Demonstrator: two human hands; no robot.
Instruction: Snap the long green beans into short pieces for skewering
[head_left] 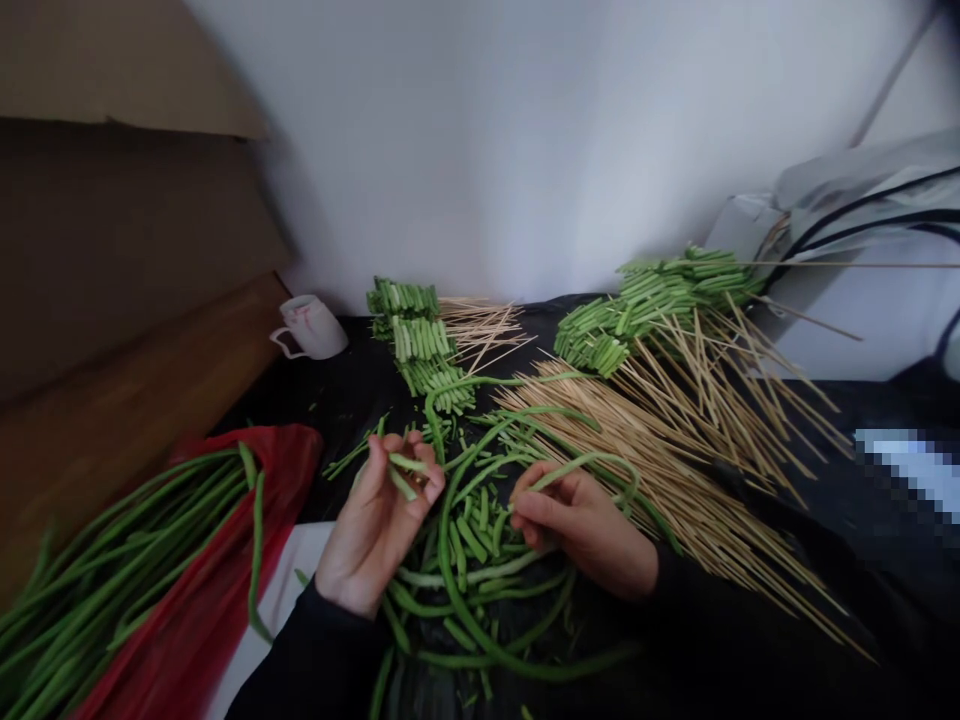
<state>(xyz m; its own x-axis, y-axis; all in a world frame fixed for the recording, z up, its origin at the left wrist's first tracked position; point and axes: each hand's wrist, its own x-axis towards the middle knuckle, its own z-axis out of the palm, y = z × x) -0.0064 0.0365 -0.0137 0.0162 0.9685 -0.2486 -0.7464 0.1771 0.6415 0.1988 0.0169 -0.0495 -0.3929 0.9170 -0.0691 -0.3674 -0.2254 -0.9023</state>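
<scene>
Short cut pieces of green bean (406,474) rest in the curled fingers of my left hand (386,510). My right hand (577,520) pinches one end of a long green bean (596,458), which arcs back over the knuckles. Between and below both hands lies a loose heap of long beans and short bean pieces (471,535) on a black covering. Just beyond the right hand spreads a pile of bare wooden skewers (660,470).
Skewers threaded with bean pieces are stacked at the back left (420,340) and back right (660,300). A white mug (311,328) stands tilted in the picture by a wooden board. Long beans (135,570) fill a red bag (292,465) at left. A pale wall rises behind.
</scene>
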